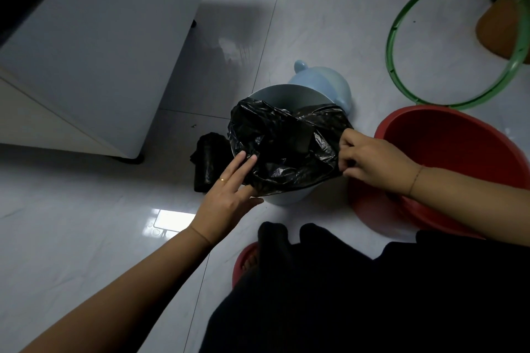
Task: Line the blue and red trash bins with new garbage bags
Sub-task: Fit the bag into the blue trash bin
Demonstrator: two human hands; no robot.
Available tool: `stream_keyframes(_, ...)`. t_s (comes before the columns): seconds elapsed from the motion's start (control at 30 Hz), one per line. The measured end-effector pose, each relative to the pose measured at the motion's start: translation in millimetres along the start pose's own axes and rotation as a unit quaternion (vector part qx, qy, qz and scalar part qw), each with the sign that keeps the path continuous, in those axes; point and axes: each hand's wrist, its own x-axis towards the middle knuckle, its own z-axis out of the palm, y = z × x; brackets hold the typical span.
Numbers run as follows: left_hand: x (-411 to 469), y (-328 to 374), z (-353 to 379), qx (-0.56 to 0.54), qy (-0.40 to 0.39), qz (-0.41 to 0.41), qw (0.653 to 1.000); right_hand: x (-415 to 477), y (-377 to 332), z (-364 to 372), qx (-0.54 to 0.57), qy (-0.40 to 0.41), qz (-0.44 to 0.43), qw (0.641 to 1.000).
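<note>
A white cabinet (94, 46) stands on small dark feet at the left, on a glossy pale tiled floor (86, 232) that mirrors a bright patch of light. Just right of its corner, a folded stack of black bags (207, 162) lies on the floor, touching the blue bin (282, 94). The left hand (229, 195) has a wide grip, fingers flat against the near rim of the black bag (286, 146), which is spread partly over the bin's mouth; the far rim is still bare. A pale blue lid (324, 83) sits on the floor behind the bin. The right hand (372, 160) has a narrow grip, pinching the bag's right edge. Just beside it stands the red bin (447, 146), unlined. Beyond that lies a green hoop (398, 28), with a brown pot (499, 28) at the far right.
</note>
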Motion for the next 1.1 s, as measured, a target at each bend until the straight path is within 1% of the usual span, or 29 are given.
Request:
stream_keyframes(0.23,-7,-8,6,0.043,-0.027,0.025,0.998,2,1,-7,0.006,-0.042,0.009,0.999)
stream_keyframes(0.3,-7,-10,7,0.057,-0.028,0.032,0.998,6,-1,-9,0.022,-0.047,0.027,0.998)
stream_keyframes(0.43,-7,-13,11,0.110,-0.024,0.040,0.993,20,1,-16,0.113,-0.053,0.124,0.984)
stream_keyframes(0.53,-8,-13,16,0.167,-0.027,0.032,0.985,31,7,-20,0.199,-0.033,0.168,0.965)
stream_keyframes(0.6,-8,-13,20,0.184,-0.028,0.023,0.982,39,9,-20,0.253,-0.032,0.191,0.948)
stream_keyframes(0.67,-7,-14,23,0.184,-0.026,0.020,0.982,44,10,-17,0.283,-0.039,0.207,0.936)
stream_keyframes(0.77,-8,-17,25,0.182,-0.028,0.021,0.983,52,9,-10,0.313,-0.049,0.198,0.928)
stream_keyframes(0.97,-7,-23,29,0.167,-0.020,0.030,0.985,75,18,0,0.310,-0.060,0.203,0.927)
stream_keyframes(1.03,-7,-24,30,0.152,-0.016,0.030,0.988,83,21,3,0.312,-0.049,0.204,0.927)
stream_keyframes(1.1,-6,-25,31,0.135,-0.013,0.033,0.990,88,22,8,0.315,-0.013,0.202,0.927)
